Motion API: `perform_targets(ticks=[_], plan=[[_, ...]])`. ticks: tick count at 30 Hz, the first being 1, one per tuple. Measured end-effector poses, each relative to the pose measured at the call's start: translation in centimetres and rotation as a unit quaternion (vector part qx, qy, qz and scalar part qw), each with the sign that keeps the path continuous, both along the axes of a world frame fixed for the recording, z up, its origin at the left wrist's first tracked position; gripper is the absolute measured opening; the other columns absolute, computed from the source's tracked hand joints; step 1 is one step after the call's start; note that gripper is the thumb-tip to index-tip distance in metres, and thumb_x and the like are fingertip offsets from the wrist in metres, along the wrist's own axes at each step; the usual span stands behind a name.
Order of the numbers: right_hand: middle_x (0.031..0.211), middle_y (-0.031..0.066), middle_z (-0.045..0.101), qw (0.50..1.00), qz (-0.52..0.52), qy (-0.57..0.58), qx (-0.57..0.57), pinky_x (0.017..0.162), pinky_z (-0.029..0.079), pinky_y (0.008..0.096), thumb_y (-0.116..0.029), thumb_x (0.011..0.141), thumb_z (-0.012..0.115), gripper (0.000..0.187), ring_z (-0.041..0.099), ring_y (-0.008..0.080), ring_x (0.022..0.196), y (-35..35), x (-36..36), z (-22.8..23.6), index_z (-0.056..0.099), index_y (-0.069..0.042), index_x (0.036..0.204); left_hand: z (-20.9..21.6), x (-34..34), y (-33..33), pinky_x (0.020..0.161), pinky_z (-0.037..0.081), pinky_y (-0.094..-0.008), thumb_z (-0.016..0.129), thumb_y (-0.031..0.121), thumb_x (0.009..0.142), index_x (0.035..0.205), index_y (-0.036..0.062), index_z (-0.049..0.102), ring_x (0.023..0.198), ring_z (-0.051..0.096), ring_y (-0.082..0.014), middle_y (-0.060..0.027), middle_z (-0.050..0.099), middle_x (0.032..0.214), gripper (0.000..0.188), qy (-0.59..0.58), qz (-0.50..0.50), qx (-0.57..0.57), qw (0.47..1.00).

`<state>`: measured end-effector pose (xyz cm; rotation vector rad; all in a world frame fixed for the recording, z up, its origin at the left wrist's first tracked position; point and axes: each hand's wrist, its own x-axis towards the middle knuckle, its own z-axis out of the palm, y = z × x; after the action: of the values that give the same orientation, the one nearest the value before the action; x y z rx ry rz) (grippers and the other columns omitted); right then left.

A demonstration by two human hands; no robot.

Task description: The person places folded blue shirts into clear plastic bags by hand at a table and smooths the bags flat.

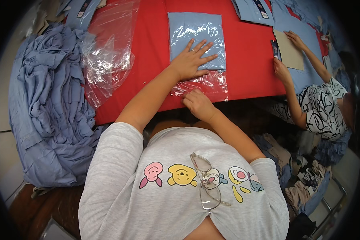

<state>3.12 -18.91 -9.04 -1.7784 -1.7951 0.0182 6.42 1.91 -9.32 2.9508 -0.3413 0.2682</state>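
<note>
A folded light-blue shirt [196, 40] lay inside a clear plastic bag [199, 82] on the red-covered desk [248, 68]. The person's left hand [190, 60] rested flat on the shirt's near end, fingers spread wide and gripping nothing. The right hand [198, 103] was curled at the bag's open end by the desk's near edge, fingertips pinching the loose film. Done well, the step seemingly called for steady pressure from the flat palm while the film was drawn taut, so the fold stayed square. A heap of blue garments [48, 108] and empty bags [108, 56] lay to the left; a co-worker's hands [282, 70] handled a cardboard sheet [289, 50] nearby.
</note>
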Motion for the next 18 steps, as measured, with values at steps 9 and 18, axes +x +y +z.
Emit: perform_targets(ticks=[9,18], plan=[[0.097,0.0091,0.067,0.992,-0.114,-0.015,0.061,0.087,0.050,0.0416,-0.010,0.080,0.081,0.018,0.064,0.0274,0.091,1.9,-0.3,3.7,0.070,-0.005,0.094,-0.2,-0.1,0.2,0.135,0.011,-0.0640,0.055,0.070,0.103,0.171,0.0402,0.034,0.168,0.020,-0.0353,-0.0087,0.019,0.184,0.078,-0.001,0.002,0.015,1.000],[0.093,0.0035,0.063,0.996,0.026,-0.079,0.012,0.090,0.049,0.0403,-0.016,0.083,0.068,0.011,0.061,0.0233,0.094,0.1,-0.3,1.0,0.069,-0.008,0.089,0.4,-0.5,-0.3,0.135,0.011,-0.0635,0.057,0.070,0.101,0.171,0.0392,0.036,0.169,0.019,-0.0338,-0.0078,0.020,0.184,0.079,-0.003,0.014,0.008,1.000]])
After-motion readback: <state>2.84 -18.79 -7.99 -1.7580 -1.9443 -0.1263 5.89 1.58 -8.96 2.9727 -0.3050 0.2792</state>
